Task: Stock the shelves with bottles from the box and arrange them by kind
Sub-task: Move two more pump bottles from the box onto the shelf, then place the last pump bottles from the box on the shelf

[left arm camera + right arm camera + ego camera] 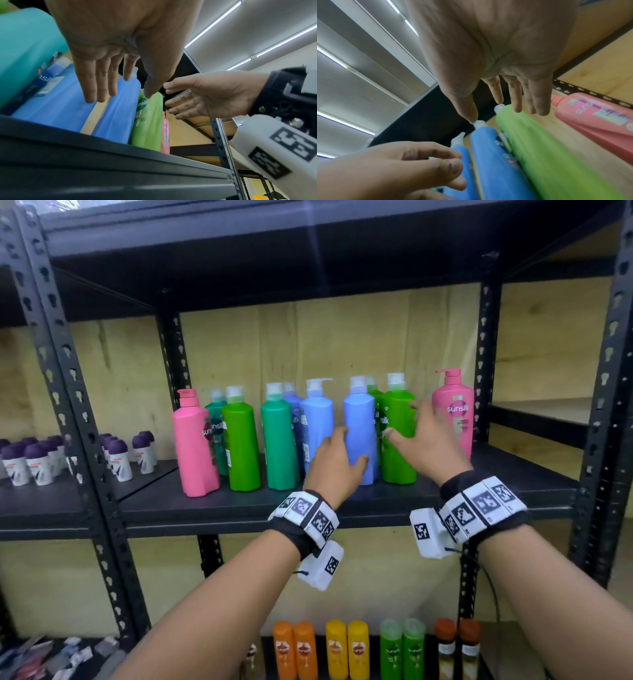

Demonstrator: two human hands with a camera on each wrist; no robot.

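Both hands, left hand and right hand, spread, reach the stiff, probably heavy blue bottle; grasp its middle.

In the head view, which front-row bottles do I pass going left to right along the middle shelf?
Pink bottle → lime green bottle → teal green bottle → light blue bottle → blue bottle → green bottle → pink pump bottle.
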